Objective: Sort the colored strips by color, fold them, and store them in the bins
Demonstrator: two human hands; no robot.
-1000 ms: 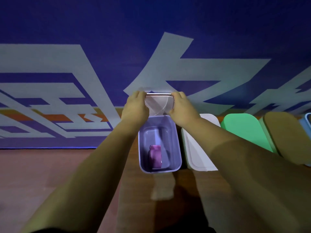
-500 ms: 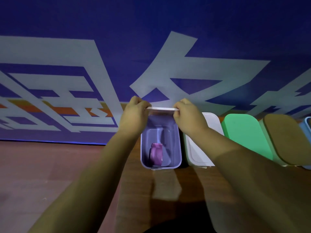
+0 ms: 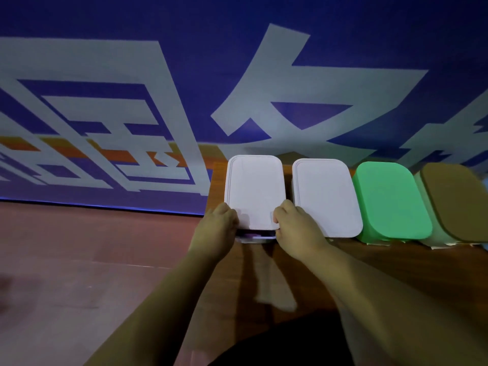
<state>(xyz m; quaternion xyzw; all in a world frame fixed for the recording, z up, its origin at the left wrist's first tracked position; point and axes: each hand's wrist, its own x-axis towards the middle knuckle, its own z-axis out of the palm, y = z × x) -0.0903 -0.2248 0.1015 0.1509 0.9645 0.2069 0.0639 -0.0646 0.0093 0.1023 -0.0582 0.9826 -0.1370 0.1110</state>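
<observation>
Dim room: blue banner (image 3: 237, 22) behind a wooden table (image 3: 396, 265)
The banner carries large pale characters and orange stripes; a reddish-brown floor (image 3: 66, 260) stretches at left beside the dark table

A dark brown wooden tabletop (image 3: 396, 265) carries four rounded-rectangular bins touching in a row: pale-lidded lilac plastic bin (image 3: 254, 191) at twelve o'clock, then white-lidded bin (image 3: 326, 196), green bin (image 3: 390, 199) and brown-lidded beige bin (image 3: 454, 202) toward three o'clock.

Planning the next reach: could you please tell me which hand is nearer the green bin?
Right. The right hand grips the pale lid at its near right corner, one white-lidded bin away from the green bin; the left hand holds its near left corner, farther off.
</observation>
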